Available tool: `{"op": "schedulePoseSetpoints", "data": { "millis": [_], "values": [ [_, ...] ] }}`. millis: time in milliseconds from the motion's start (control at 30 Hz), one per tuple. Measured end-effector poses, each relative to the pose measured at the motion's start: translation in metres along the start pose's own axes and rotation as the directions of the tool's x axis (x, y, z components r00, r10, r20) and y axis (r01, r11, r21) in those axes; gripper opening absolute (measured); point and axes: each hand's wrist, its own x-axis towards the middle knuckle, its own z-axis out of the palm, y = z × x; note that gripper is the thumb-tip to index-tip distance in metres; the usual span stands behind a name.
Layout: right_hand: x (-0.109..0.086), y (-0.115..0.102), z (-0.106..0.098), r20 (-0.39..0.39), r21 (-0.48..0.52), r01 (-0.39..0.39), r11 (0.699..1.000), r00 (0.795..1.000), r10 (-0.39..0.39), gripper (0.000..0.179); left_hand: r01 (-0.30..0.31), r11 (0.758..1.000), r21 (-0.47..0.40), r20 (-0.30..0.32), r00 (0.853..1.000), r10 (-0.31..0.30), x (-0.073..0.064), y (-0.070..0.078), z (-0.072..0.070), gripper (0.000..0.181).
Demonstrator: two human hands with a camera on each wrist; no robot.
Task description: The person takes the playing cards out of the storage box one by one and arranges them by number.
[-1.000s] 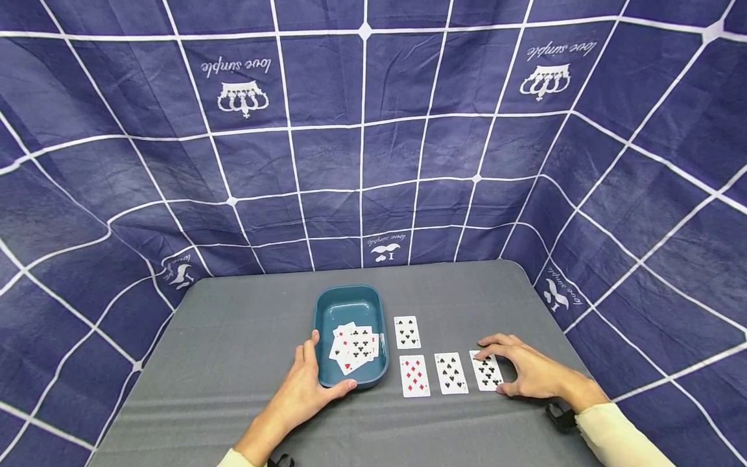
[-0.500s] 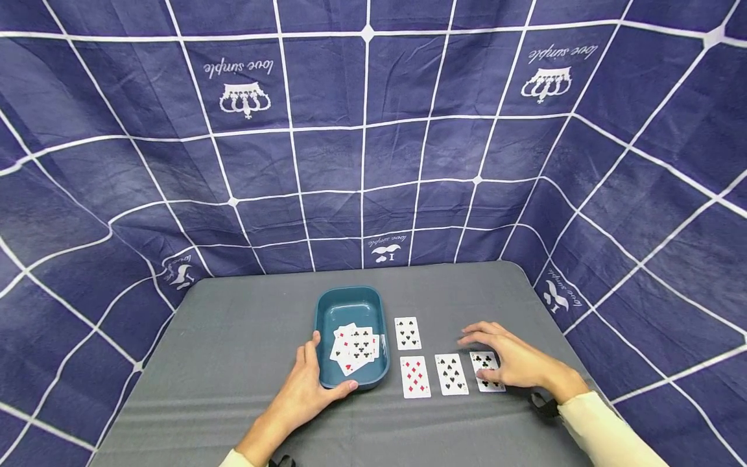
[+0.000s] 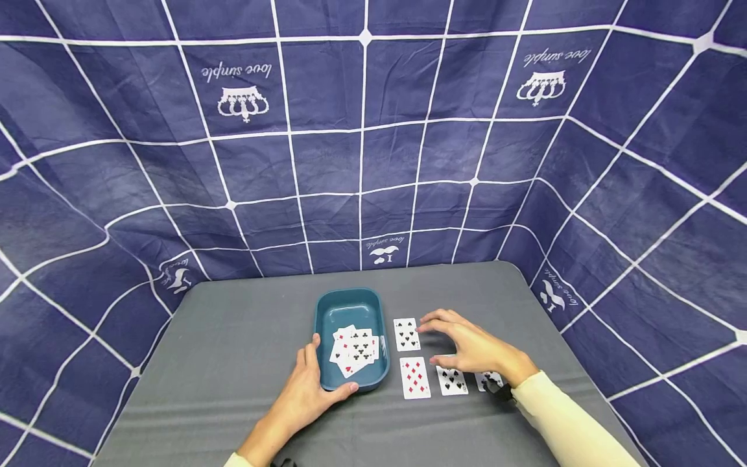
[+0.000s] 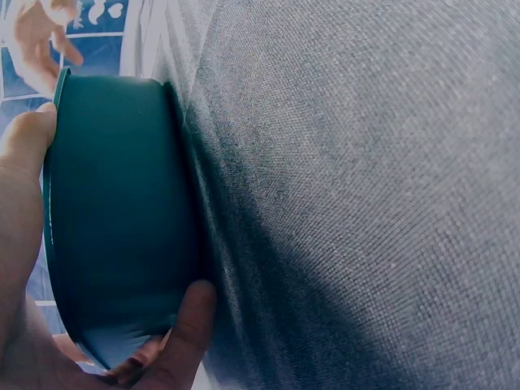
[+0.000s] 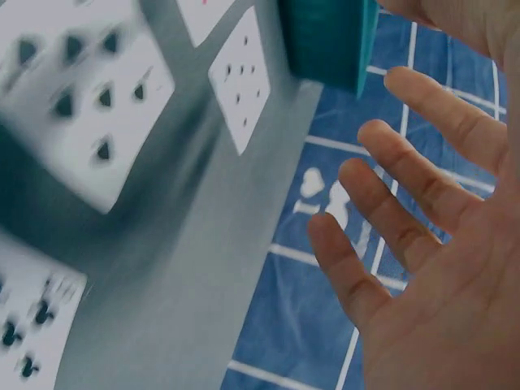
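My left hand [image 3: 303, 389] holds the near left corner of a teal plastic tray [image 3: 343, 314], thumb at the near rim and fingers along the left side. Overlapping playing cards [image 3: 360, 347] lie face up inside it. My right hand [image 3: 473, 344] hovers with fingers spread and nothing in them, fingertips close to the right edge of a spades card [image 3: 405, 336]. Below that card lies a diamonds card [image 3: 415, 379]. Another spades card [image 3: 452, 383] and a clubs card [image 3: 482, 380] continue the row to the right, partly hidden under my right hand and wrist.
A grey cloth covers the table [image 3: 245, 331]. Blue curtains [image 3: 327, 162] with white grid lines rise behind it and along both sides. The tray's right wall stands close beside the spades and diamonds cards.
My right hand has left the clubs card at the right end of the row and moved left and away from me, toward the upper spades card. The left hand and tray stay put.
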Motion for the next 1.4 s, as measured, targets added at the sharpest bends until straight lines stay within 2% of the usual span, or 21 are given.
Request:
{"op": "schedulePoseSetpoints", "data": {
  "millis": [433,800,1100,1400],
  "values": [
    [0.057,-0.039,0.019,0.044,0.098,-0.003,0.995,0.999,-0.001,0.059,0.01,1.0,-0.007,0.005,1.0,-0.009,-0.002,-0.001,0.0,0.144],
    [0.113,-0.064,0.035,0.177,0.017,0.051,0.999,0.983,-0.054,0.065,-0.002,1.0,-0.004,0.004,1.0,0.002,-0.002,-0.001,0.001,0.144],
    [0.154,-0.073,0.044,0.311,-0.054,0.035,0.998,0.95,-0.016,0.071,0.004,1.0,-0.006,0.011,1.0,-0.004,0.0,-0.002,-0.001,0.145],
    [0.179,-0.076,0.055,0.422,-0.171,-0.022,0.985,0.902,0.093,0.072,-0.007,1.0,-0.007,-0.008,1.0,0.007,-0.002,-0.002,0.001,0.145]
  ]
}}
